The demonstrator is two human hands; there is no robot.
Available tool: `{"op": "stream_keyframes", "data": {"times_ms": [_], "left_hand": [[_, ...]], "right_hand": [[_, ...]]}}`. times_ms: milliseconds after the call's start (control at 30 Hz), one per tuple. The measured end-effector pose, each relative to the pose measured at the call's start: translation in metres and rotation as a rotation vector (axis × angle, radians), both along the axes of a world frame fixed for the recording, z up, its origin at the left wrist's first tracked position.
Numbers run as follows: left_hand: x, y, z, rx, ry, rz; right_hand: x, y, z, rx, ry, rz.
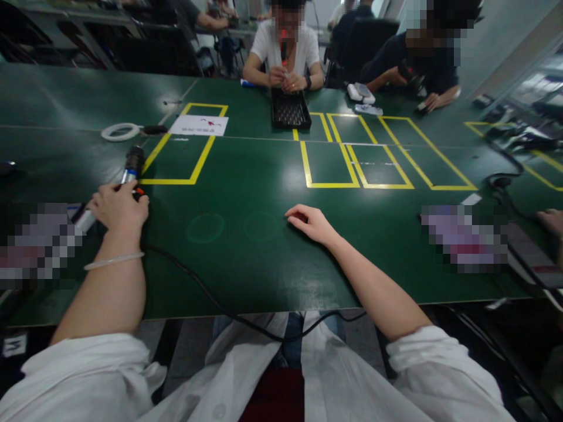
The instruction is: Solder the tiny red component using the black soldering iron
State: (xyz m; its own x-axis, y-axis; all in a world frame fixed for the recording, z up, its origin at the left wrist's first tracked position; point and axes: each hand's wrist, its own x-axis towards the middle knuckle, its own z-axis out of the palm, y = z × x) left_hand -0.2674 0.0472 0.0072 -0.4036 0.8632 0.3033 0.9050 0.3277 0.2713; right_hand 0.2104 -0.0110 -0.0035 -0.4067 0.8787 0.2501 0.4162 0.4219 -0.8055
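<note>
White sleeves (444, 360) nearest us, rolled; our left hand (118, 208) is palm down, grasping a cylindrical tool (133, 163). Right hand (310, 224) released, loosely curled, well right of that grip. Black cable (284, 339) crosses between both hands; white card (196, 125) and coil (107, 132) sit beyond the grip, dark tray (291, 125) farther right

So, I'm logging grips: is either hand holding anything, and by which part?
The left hand covers a cylindrical tool just behind its dark far end; whether it grips cannot be told. The right hand holds nothing visible.
</note>
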Motion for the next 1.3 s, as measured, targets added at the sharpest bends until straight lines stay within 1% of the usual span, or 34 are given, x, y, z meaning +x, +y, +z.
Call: {"op": "stream_keyframes", "data": {"times_ms": [200, 467, 700, 767, 800, 867, 967, 1067, 1133, 1200, 1300], "left_hand": [[0.001, 0.003, 0.001, 0.000, 0.024, 0.085], [0.010, -0.001, 0.007, 0.034, 0.011, 0.082], [0.030, -0.003, 0.017, 0.093, -0.038, 0.005], [0.041, -0.003, 0.019, 0.106, -0.054, -0.049], [0.048, -0.004, 0.020, 0.113, -0.055, -0.093], [0.067, -0.006, 0.022, 0.133, -0.048, -0.226], [0.109, -0.016, 0.024, 0.152, -0.081, -0.468], [0.160, -0.033, 0.023, 0.093, -0.217, -0.693], [0.192, -0.045, 0.022, 0.037, -0.370, -0.834], [0.216, -0.056, 0.021, -0.032, -0.537, -0.909], [0.239, -0.064, 0.022, -0.124, -0.700, -0.912]], "right_hand": [[0.000, 0.000, 0.000, -0.007, 0.005, 0.011], [0.000, 0.000, -0.001, -0.005, 0.007, 0.017], [0.000, 0.001, -0.002, 0.000, 0.014, 0.026], [0.000, 0.002, -0.004, -0.003, 0.012, 0.025], [0.000, 0.002, -0.004, -0.003, 0.012, 0.026], [0.000, 0.002, -0.005, -0.005, 0.012, 0.029], [0.000, 0.001, -0.004, -0.006, 0.009, 0.031], [0.000, 0.001, -0.003, -0.013, 0.010, 0.029], [0.000, 0.001, -0.003, -0.019, 0.014, 0.023], [0.000, 0.001, -0.004, -0.025, 0.024, 0.019], [0.000, 0.001, -0.005, -0.028, 0.047, 0.025]]}}
